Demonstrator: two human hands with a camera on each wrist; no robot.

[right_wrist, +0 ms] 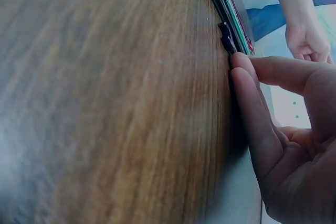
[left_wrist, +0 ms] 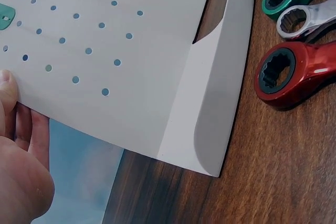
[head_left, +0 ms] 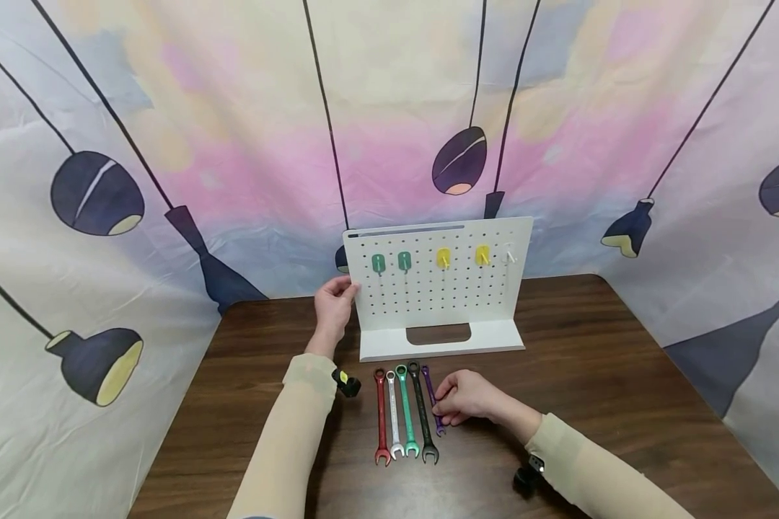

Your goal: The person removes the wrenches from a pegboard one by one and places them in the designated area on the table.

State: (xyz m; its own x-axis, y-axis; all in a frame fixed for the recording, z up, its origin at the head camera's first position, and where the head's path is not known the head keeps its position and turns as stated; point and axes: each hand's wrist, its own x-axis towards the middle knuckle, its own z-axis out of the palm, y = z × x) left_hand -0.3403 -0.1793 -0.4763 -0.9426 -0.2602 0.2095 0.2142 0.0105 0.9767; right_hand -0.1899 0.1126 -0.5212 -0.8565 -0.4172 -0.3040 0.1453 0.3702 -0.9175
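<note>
A white pegboard stand (head_left: 396,315) stands upright on its flat base. My left hand (head_left: 333,311) grips its left edge, thumb on the front face and fingers behind, as the left wrist view also shows. In front of the base lies a row of wrenches: red (head_left: 381,414), silver (head_left: 394,416), green (head_left: 407,414), black (head_left: 422,414) and a smaller purple wrench (head_left: 430,388) at the right end. Thumb and fingertips of my right hand (head_left: 472,398) pinch the purple wrench by its handle, low over the table; the fingers cover part of it.
Two green hooks (head_left: 405,261), two yellow hooks (head_left: 483,255) and a pale hook (head_left: 509,254) sit across the board's upper part. The brown wooden table (head_left: 591,360) runs back to a printed cloth backdrop (head_left: 266,130). An oblong cutout opens at the board's foot.
</note>
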